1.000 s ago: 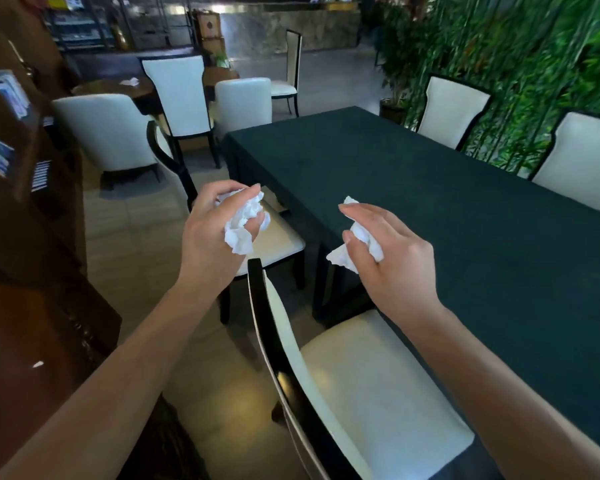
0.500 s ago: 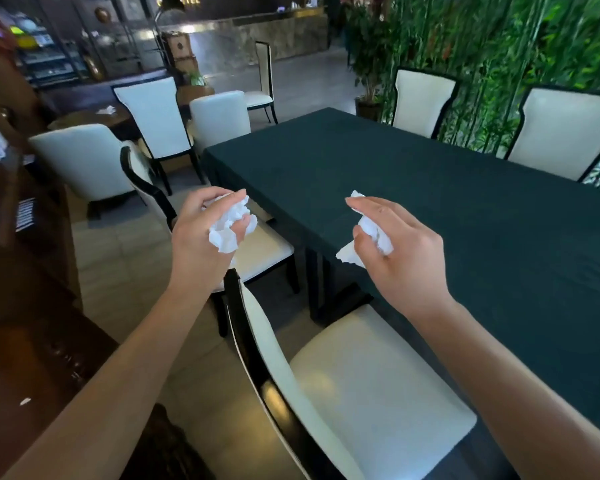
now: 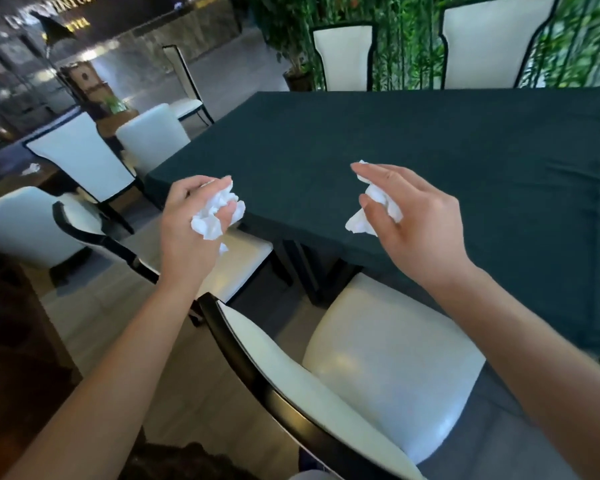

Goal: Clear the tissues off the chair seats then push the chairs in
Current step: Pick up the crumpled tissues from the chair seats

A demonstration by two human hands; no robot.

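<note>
Only one piece of lettering shows: a row of pale capital letters on the dark wall sign (image 3: 49,10) at the upper left, behind the stone-faced counter (image 3: 174,36). It is blurred, and only something like "INYUN" at its right end can be made out. A smaller yellowish line beneath is unreadable.

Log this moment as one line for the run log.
left hand grips crumpled tissue | right hand pinches second tissue | near chair seat bare, not pushed in
</note>
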